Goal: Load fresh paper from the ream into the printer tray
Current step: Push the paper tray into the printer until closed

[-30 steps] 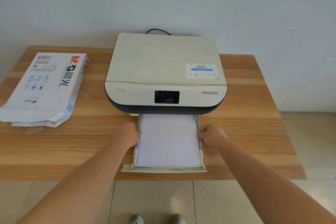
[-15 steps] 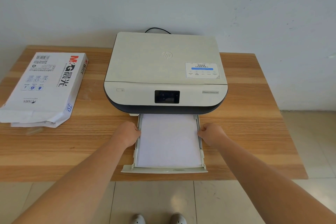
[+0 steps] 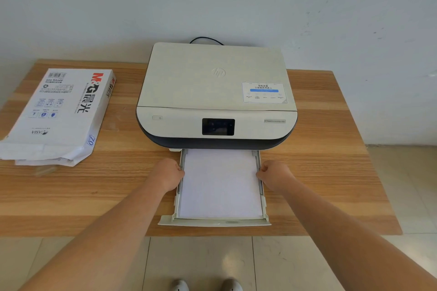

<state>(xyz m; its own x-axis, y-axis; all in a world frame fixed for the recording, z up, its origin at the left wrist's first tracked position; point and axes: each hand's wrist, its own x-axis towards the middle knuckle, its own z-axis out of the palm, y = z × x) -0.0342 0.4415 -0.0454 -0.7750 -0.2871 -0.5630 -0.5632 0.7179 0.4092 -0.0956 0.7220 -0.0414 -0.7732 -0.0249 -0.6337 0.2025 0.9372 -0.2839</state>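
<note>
A cream printer (image 3: pixel 216 92) with a dark base stands at the middle of the wooden table (image 3: pixel 319 172). Its tray (image 3: pixel 214 222) is pulled out toward me and holds a flat stack of white paper (image 3: pixel 221 184). My left hand (image 3: pixel 166 173) grips the tray's left side guide with curled fingers. My right hand (image 3: pixel 274 173) grips the right side guide the same way. The opened white ream (image 3: pixel 59 113) lies at the table's left, its torn end facing me.
A black cable (image 3: pixel 205 39) runs from behind the printer to the wall. The tray's front lip overhangs the table's near edge. Tiled floor and the toes of my shoes (image 3: pixel 205 286) show below.
Both hands stay on the tray's sides and have shifted very slightly; the tray and paper have not visibly moved.
</note>
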